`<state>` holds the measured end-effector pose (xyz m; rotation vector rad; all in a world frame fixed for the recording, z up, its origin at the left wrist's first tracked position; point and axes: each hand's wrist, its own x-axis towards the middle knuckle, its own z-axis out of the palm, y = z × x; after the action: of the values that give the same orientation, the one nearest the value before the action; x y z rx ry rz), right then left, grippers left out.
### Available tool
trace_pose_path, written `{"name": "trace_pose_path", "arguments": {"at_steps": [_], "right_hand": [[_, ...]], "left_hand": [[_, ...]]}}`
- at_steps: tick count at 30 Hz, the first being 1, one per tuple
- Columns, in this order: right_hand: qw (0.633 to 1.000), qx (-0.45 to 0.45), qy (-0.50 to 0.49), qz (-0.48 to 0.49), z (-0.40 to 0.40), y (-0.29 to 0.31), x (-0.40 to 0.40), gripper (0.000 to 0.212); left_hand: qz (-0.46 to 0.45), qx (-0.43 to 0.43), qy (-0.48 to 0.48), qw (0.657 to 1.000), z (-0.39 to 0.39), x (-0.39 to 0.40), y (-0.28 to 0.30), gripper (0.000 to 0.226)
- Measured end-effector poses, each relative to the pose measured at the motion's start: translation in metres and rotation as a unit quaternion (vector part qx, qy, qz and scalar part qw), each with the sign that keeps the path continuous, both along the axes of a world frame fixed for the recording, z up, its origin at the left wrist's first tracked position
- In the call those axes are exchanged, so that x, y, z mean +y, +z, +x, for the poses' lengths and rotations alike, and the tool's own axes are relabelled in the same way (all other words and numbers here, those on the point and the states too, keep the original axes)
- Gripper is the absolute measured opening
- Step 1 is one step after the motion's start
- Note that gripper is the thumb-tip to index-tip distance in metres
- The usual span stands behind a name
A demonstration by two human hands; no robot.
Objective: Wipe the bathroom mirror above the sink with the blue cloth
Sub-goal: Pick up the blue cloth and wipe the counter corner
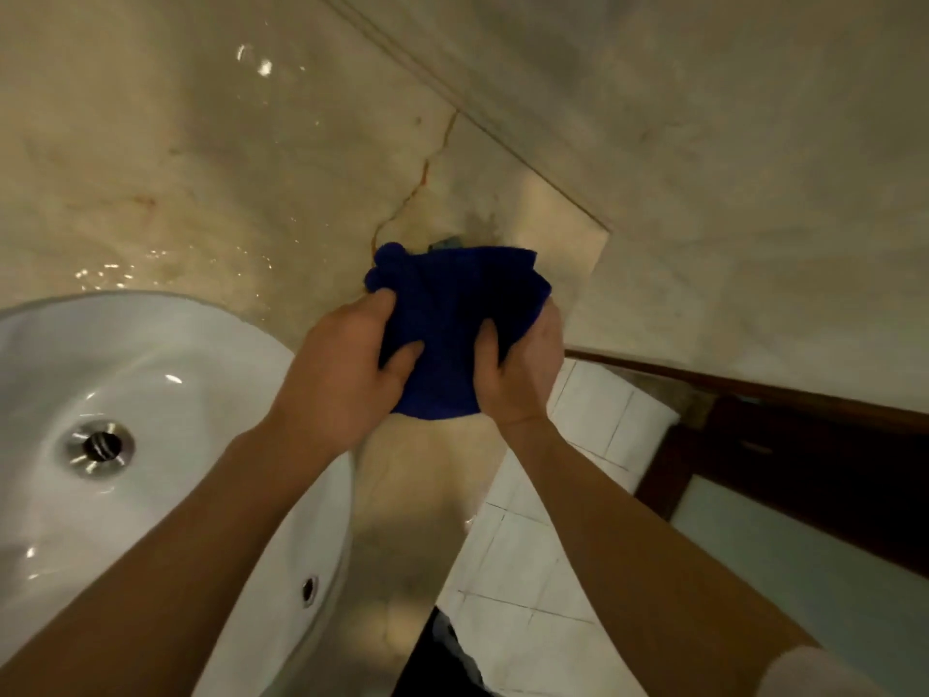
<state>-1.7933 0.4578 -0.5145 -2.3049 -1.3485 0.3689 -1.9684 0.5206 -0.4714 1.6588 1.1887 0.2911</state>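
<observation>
A dark blue cloth (450,314) is bunched up between both of my hands above the right end of the marble counter. My left hand (342,374) grips its left side, thumb and fingers curled into the fabric. My right hand (523,367) cups and grips its right side from below, thumb pressed on top. The white sink (211,374) lies to the lower left with its metal drain (100,447). The mirror is out of view.
The beige marble counter (201,183) is wet, with puddles glinting near the sink rim and a cracked seam behind the cloth. A marble wall (729,168) rises at the right. White floor tiles (553,520) and a dark wooden door frame (784,445) lie lower right.
</observation>
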Motion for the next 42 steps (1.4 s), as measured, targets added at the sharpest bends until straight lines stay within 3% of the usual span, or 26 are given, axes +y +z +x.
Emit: {"name": "trace_pose_path", "arguments": {"at_steps": [7, 13, 21, 27, 35, 37, 39, 42], "right_hand": [[1.000, -0.008, -0.008, -0.013, -0.004, 0.003, 0.004, 0.052], [1.000, -0.012, 0.007, -0.017, -0.002, 0.004, 0.005, 0.055], [0.998, -0.050, 0.019, -0.039, 0.000, 0.006, 0.007, 0.048], [0.996, -0.074, 0.039, -0.043, -0.001, 0.009, 0.004, 0.045], [0.982, -0.096, 0.052, -0.156, -0.003, 0.021, 0.012, 0.043], [0.973, -0.075, 0.023, -0.217, -0.007, 0.036, 0.014, 0.038], [0.977, 0.000, -0.040, -0.211, -0.015, 0.063, 0.016, 0.034], [0.951, 0.234, -0.168, -0.111, -0.030, 0.118, 0.013, 0.047]], "left_hand": [[-0.031, 0.027, 0.011, 0.999, 0.008, 0.006, -0.006, 0.030], [0.020, 0.088, -0.009, 0.996, 0.014, 0.001, -0.019, 0.043], [-0.020, 0.090, -0.022, 0.995, 0.016, 0.008, -0.020, 0.055], [-0.032, 0.113, -0.031, 0.993, 0.020, 0.006, -0.013, 0.054], [-0.056, 0.100, -0.005, 0.993, 0.018, 0.011, -0.013, 0.048], [-0.152, 0.079, 0.007, 0.985, 0.020, 0.018, 0.004, 0.048], [-0.254, 0.022, 0.031, 0.966, 0.019, 0.022, 0.032, 0.049], [-0.293, -0.044, 0.146, 0.944, -0.001, 0.017, 0.081, 0.045]]}}
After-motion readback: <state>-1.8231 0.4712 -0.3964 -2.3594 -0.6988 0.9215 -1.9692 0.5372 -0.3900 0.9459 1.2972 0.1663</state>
